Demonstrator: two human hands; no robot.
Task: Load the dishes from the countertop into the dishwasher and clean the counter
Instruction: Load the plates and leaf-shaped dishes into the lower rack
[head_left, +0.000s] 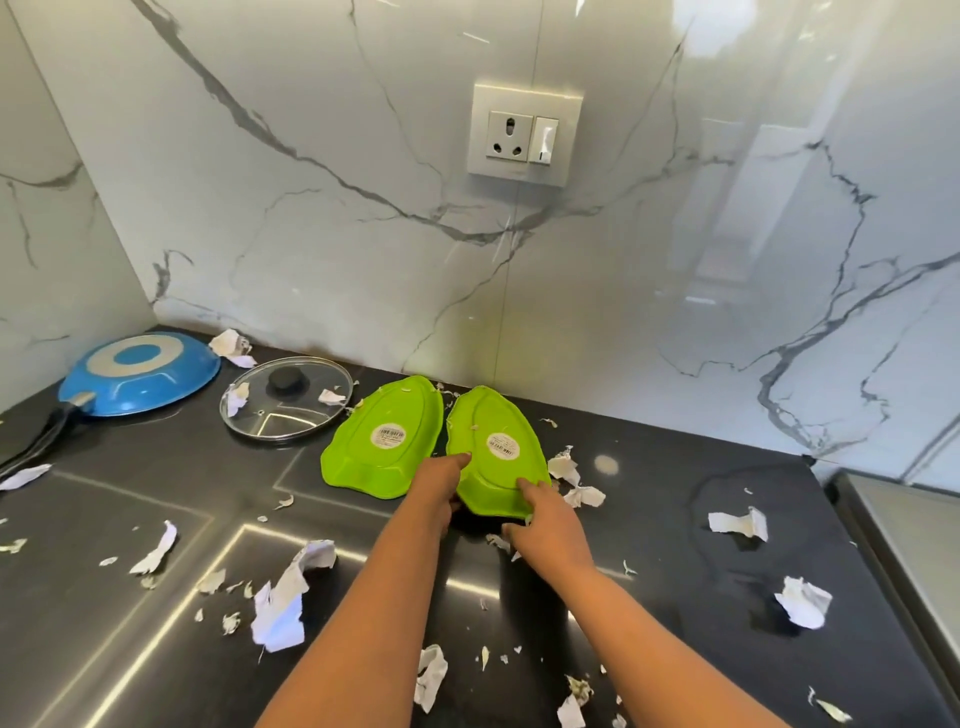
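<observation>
Left hand (435, 491): lower fingers tucked behind the near edge of the right-hand bright green leaf-shaped plastic tray (496, 457), grip not visible. Round white stickers on both green trays: print too small to read. Upturned blue frying pan (139, 375): black handle cut off by the left edge. Steel-edged surface (904, 540) at far right cut off by the frame; can't identify it. Both forearms run out the bottom edge.

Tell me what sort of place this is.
Most likely a home kitchen: a dark countertop against a marble-look backsplash with a wall socket, and cookware on it, namely an upturned blue pan and a glass lid.
</observation>
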